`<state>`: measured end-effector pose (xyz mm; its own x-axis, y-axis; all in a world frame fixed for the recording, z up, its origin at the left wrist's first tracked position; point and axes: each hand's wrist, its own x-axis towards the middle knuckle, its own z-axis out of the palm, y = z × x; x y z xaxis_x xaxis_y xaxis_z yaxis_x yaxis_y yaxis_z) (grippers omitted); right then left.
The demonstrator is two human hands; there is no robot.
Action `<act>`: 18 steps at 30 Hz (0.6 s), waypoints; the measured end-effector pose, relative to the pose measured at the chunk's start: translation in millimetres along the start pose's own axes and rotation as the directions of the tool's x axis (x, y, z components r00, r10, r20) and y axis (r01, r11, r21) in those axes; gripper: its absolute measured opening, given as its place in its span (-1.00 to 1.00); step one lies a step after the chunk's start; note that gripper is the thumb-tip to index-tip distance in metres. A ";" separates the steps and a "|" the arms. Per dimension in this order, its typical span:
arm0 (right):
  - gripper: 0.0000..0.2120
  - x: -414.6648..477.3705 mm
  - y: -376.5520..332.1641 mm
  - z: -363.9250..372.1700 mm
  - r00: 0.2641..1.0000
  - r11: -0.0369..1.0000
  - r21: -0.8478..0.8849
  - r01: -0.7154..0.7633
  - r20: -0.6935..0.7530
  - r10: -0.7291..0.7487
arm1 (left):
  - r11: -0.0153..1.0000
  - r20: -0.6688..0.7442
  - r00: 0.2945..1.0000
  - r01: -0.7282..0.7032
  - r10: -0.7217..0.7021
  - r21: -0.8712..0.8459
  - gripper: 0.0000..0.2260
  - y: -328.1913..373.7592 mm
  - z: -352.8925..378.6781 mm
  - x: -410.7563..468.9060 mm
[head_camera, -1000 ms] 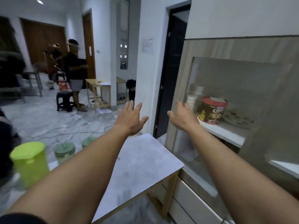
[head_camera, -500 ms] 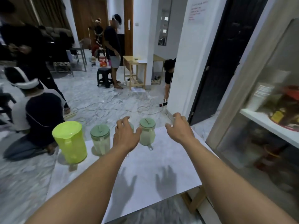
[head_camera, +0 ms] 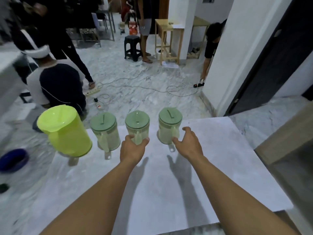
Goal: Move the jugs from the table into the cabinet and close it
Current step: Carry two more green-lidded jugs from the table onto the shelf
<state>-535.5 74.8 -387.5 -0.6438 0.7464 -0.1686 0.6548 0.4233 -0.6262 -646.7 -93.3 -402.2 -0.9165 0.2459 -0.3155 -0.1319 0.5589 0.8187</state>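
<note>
Where the pale bench [head_camera: 211, 167] meets its far edge, four jugs stand in a row: a lime-green jug [head_camera: 66, 133] at the left, then three clear jugs with sage-green lids. The left hand [head_camera: 133, 149] is curled around the handle side of the middle clear jug [head_camera: 137, 127], fingers and thumb wrapping its lower body. The right hand [head_camera: 188, 144] is spread open beside the right clear jug [head_camera: 169, 128], its fingertips at the handle, though whether they touch it is hard to tell. The left clear jug [head_camera: 105, 131] stands untouched between the lime one and the held one, each jug just beside its neighbour. Nothing lies on the bench between the arms and the jugs. A wood-toned cabinet edge [head_camera: 284, 134] enters at the right, mostly cut off. Beyond the bench, a person in a dark top [head_camera: 57, 85] crouches on the marble floor [head_camera: 144, 85] among trailing cables; a black stool [head_camera: 133, 48] and a wooden side table [head_camera: 166, 39] stand farther back. A blue bowl [head_camera: 12, 160] at the left is blurred.
</note>
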 end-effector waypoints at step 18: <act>-0.90 55.7 11.0 71.1 0.992 0.842 0.534 -0.074 -0.048 0.118 | 0.981 -0.142 0.990 -0.015 -0.013 -0.194 -0.83 -22.2 41.2 52.5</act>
<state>-592.4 84.5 -457.9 -0.5422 0.8149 -0.2046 0.3878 0.0267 -0.9214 -676.4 -60.2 -456.7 -0.9591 0.1238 -0.2546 -0.1887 0.3909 0.9009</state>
